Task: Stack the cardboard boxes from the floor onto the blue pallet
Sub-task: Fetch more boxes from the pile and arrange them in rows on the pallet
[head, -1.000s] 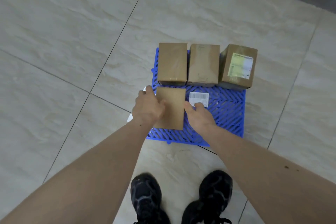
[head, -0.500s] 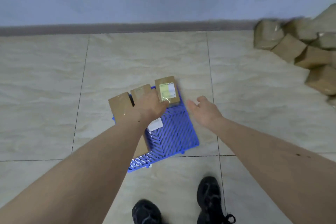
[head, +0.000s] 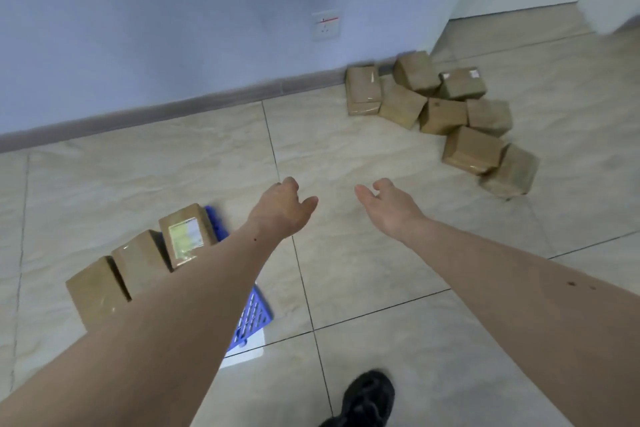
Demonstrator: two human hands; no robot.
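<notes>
The blue pallet (head: 252, 319) lies at the lower left, mostly hidden under my left forearm. Three cardboard boxes stand in a row on it: a plain one (head: 95, 291), a middle one (head: 140, 260) and one with a pale label (head: 187, 236). A fourth box put down earlier is hidden by my arm. A heap of several cardboard boxes (head: 446, 114) lies on the floor by the wall at the upper right. My left hand (head: 282, 208) and my right hand (head: 389, 206) reach forward over bare floor, both empty with fingers apart.
A blue-grey wall with a white socket (head: 325, 25) runs along the back, with a dark skirting board (head: 173, 107) at its foot. A corner and side passage open at the upper right. My black shoe (head: 363, 399) is at the bottom. A white sheet (head: 244, 352) sticks out under the pallet.
Both hands have let go of the box on the pallet and swung right and forward. My view has turned right, bringing the whole box heap into sight.
</notes>
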